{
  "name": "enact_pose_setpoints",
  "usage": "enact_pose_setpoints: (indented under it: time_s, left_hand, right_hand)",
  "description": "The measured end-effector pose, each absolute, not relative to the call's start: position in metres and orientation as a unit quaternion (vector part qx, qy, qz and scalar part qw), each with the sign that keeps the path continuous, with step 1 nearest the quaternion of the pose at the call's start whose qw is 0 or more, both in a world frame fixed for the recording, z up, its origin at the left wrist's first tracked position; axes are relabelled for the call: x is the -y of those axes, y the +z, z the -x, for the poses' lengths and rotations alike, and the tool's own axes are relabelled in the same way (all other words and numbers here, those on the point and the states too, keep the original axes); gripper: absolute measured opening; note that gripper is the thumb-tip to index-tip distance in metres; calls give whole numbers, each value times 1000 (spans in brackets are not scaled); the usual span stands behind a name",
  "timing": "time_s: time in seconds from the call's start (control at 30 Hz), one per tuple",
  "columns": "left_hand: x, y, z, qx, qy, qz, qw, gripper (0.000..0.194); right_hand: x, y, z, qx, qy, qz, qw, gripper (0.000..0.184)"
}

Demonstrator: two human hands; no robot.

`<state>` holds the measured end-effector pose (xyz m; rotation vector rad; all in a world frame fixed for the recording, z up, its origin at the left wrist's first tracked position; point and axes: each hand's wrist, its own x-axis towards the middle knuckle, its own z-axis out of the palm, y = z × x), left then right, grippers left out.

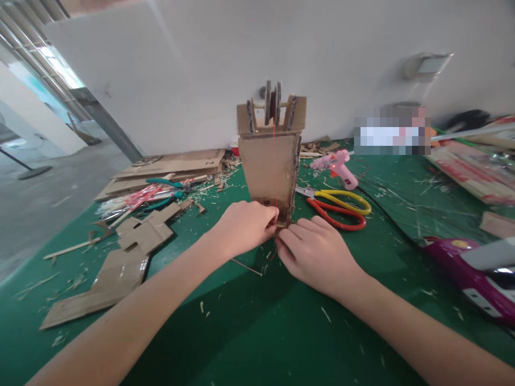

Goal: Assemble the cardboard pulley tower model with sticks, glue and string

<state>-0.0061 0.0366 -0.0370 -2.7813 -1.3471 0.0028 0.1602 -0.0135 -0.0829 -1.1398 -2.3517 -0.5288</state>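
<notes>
A cardboard tower [269, 171] stands upright on the green table [257, 332], with a cardboard wheel on a stick axle at its top [273, 104]. A red thread [274, 161] runs down its front from the wheel to the base. My left hand [243, 228] is closed in a pinch at the tower's foot, on the lower end of the thread. My right hand [317, 252] lies beside it, fingers curled against the base of the tower, touching its right corner; what its fingertips hold is hidden.
Red and yellow scissors [340, 206] and a pink glue gun [338, 166] lie right of the tower. Cardboard offcuts [129, 252], flat sheets [169, 166] and pliers [164, 185] lie left. A purple object [470, 273] sits at the right edge. Scraps litter the mat.
</notes>
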Motion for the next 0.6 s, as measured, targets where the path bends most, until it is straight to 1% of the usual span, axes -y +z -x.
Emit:
enact_pose_setpoints:
  time_s: [0.07, 0.17, 0.3, 0.6]
  left_hand:
    - [-35, -38, 5, 437, -1, 898, 43, 16]
    - [-35, -39, 4, 433, -2, 899, 60, 13]
    - [-34, -39, 3, 436, 7, 897, 74, 16]
    - [-35, -37, 3, 435, 8, 899, 60, 13]
  right_hand:
    - [11, -82, -161, 840, -215, 438, 236, 21]
    - [7, -81, -160, 824, -236, 470, 209, 18]
    - [2, -82, -157, 821, -242, 487, 175, 17]
    - [-1, -85, -151, 814, -262, 488, 177, 11]
